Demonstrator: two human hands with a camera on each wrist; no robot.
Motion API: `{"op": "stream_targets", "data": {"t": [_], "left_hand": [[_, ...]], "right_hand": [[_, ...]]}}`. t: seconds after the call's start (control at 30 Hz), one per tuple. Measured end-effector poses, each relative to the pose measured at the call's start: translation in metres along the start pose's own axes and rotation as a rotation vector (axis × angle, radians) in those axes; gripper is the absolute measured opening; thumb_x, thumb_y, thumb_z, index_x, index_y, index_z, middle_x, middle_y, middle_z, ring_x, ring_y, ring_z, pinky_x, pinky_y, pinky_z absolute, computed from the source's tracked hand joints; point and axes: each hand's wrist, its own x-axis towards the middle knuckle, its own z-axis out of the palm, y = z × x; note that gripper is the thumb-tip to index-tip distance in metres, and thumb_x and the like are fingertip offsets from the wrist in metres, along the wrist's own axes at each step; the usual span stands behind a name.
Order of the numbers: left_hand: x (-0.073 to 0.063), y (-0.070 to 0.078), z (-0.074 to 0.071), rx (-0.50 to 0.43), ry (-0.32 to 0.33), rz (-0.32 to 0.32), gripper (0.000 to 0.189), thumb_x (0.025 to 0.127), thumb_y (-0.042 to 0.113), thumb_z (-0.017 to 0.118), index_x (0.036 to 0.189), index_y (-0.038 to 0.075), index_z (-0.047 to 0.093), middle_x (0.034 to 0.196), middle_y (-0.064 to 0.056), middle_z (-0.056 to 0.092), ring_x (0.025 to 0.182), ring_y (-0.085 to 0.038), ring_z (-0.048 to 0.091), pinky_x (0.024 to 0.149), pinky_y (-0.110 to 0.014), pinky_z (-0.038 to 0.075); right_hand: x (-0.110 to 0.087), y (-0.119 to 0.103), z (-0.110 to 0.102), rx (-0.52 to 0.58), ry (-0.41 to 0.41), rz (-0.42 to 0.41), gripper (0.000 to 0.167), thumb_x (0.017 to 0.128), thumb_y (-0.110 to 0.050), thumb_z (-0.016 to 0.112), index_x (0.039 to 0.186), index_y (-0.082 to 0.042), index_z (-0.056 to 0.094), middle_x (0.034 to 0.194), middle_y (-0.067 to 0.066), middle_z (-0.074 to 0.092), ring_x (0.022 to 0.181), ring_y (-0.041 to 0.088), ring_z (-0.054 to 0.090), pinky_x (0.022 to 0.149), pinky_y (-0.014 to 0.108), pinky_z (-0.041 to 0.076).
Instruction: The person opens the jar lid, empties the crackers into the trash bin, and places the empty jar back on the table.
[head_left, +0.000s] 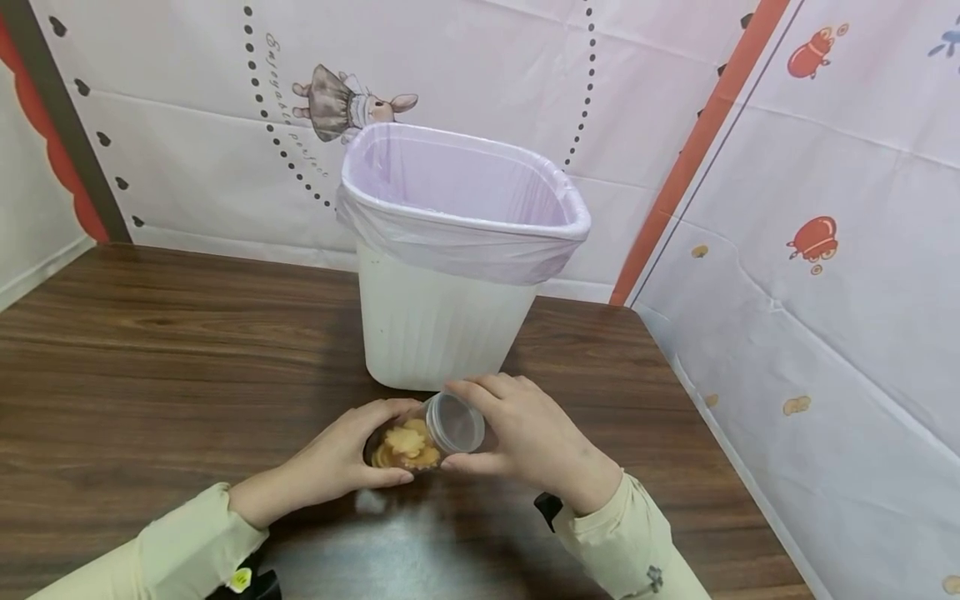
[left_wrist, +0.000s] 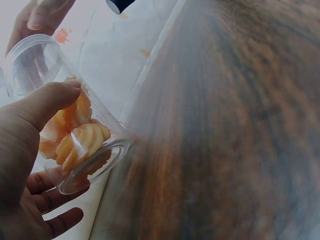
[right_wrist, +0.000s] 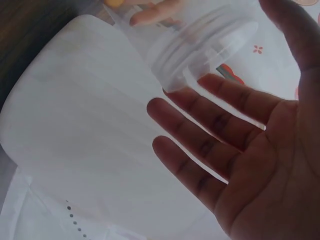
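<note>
My left hand (head_left: 341, 454) grips a clear plastic jar (head_left: 431, 408) from the left, thumb on the near side. Inside, golden swirled cookies (head_left: 407, 446) lie toward the bottom end; in the left wrist view they show through the wall beside the thumb. The jar lies tilted, its round translucent top (head_left: 459, 423) facing right. My right hand (head_left: 528, 433) is spread around that top, thumb below and forefinger above. In the right wrist view its fingers are nearly straight, with fingertips right at the rim of the top (right_wrist: 210, 42).
A white trash bin (head_left: 442, 325) with a pale purple liner (head_left: 480, 250) stands just behind the hands. The dark wood-grain table (head_left: 187, 358) meets a printed cloth wall (head_left: 480, 67) at the back and another (head_left: 840, 333) at the right.
</note>
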Motion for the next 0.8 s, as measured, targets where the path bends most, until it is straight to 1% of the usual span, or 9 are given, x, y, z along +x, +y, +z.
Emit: {"op": "stream_targets", "data": {"t": [0.13, 0.23, 0.4, 0.5, 0.57, 0.63, 0.73, 0.8], "left_hand": [[-0.0007, -0.0002, 0.0006, -0.001, 0.003, 0.008, 0.072, 0.073, 0.033, 0.083, 0.135, 0.015, 0.05, 0.124, 0.005, 0.062, 0.1, -0.003, 0.057, 0.084, -0.029, 0.05], [-0.0011, 0.0001, 0.0005, -0.003, 0.003, 0.008, 0.072, 0.073, 0.031, 0.083, 0.135, 0.015, 0.05, 0.124, 0.005, 0.062, 0.1, -0.004, 0.058, 0.084, -0.03, 0.05], [-0.0016, -0.0007, 0.0, 0.0, 0.0, 0.01, 0.071, 0.075, 0.033, 0.082, 0.135, 0.015, 0.05, 0.123, 0.004, 0.062, 0.1, -0.005, 0.058, 0.083, -0.031, 0.05], [-0.0018, -0.0016, 0.0005, 0.01, 0.007, 0.019, 0.07, 0.075, 0.034, 0.082, 0.135, 0.015, 0.05, 0.122, 0.003, 0.063, 0.099, -0.005, 0.058, 0.083, -0.031, 0.05], [-0.0013, -0.002, 0.0008, 0.02, 0.016, 0.03, 0.07, 0.075, 0.034, 0.082, 0.135, 0.014, 0.05, 0.122, 0.003, 0.063, 0.099, -0.004, 0.058, 0.083, -0.031, 0.05], [-0.0008, -0.002, 0.0008, 0.019, 0.022, 0.029, 0.071, 0.074, 0.034, 0.082, 0.134, 0.015, 0.051, 0.122, 0.004, 0.063, 0.099, -0.003, 0.058, 0.083, -0.03, 0.05], [-0.0004, -0.0016, 0.0007, 0.02, 0.026, 0.037, 0.071, 0.074, 0.033, 0.083, 0.134, 0.015, 0.051, 0.121, 0.005, 0.063, 0.098, -0.002, 0.058, 0.083, -0.03, 0.05], [-0.0004, -0.0015, 0.001, 0.023, 0.028, 0.045, 0.071, 0.073, 0.032, 0.083, 0.134, 0.015, 0.051, 0.12, 0.005, 0.064, 0.097, -0.002, 0.058, 0.082, -0.03, 0.05]], "right_hand": [[0.0008, -0.0016, 0.0021, 0.001, -0.007, 0.024, 0.075, 0.076, -0.059, 0.071, 0.132, -0.012, 0.056, 0.115, 0.001, 0.066, 0.106, 0.015, 0.062, 0.087, 0.036, 0.051], [0.0014, -0.0028, 0.003, -0.001, -0.018, 0.037, 0.074, 0.077, -0.059, 0.07, 0.132, -0.012, 0.056, 0.115, 0.0, 0.066, 0.107, 0.015, 0.062, 0.089, 0.035, 0.05], [0.0019, -0.0041, 0.0033, -0.011, -0.022, 0.047, 0.072, 0.078, -0.059, 0.068, 0.131, -0.013, 0.058, 0.116, 0.0, 0.066, 0.107, 0.015, 0.062, 0.09, 0.035, 0.05], [0.002, -0.0047, 0.0027, -0.019, -0.01, 0.081, 0.069, 0.079, -0.06, 0.067, 0.129, -0.013, 0.06, 0.115, 0.0, 0.066, 0.105, 0.016, 0.063, 0.089, 0.035, 0.05], [0.0022, -0.0052, 0.002, -0.03, 0.01, 0.116, 0.068, 0.079, -0.061, 0.066, 0.125, -0.012, 0.062, 0.111, 0.0, 0.068, 0.101, 0.017, 0.064, 0.086, 0.035, 0.051], [0.0024, -0.0057, 0.002, -0.043, 0.033, 0.153, 0.066, 0.079, -0.063, 0.065, 0.12, -0.012, 0.064, 0.104, 0.0, 0.069, 0.093, 0.016, 0.065, 0.08, 0.033, 0.052], [0.0022, -0.0071, 0.0041, -0.048, 0.052, 0.202, 0.062, 0.08, -0.066, 0.061, 0.111, -0.013, 0.067, 0.09, -0.003, 0.07, 0.078, 0.012, 0.064, 0.069, 0.028, 0.051], [0.0017, -0.008, 0.0068, -0.044, 0.055, 0.232, 0.057, 0.08, -0.066, 0.06, 0.104, -0.015, 0.067, 0.081, -0.005, 0.067, 0.068, 0.009, 0.06, 0.06, 0.024, 0.048]]}}
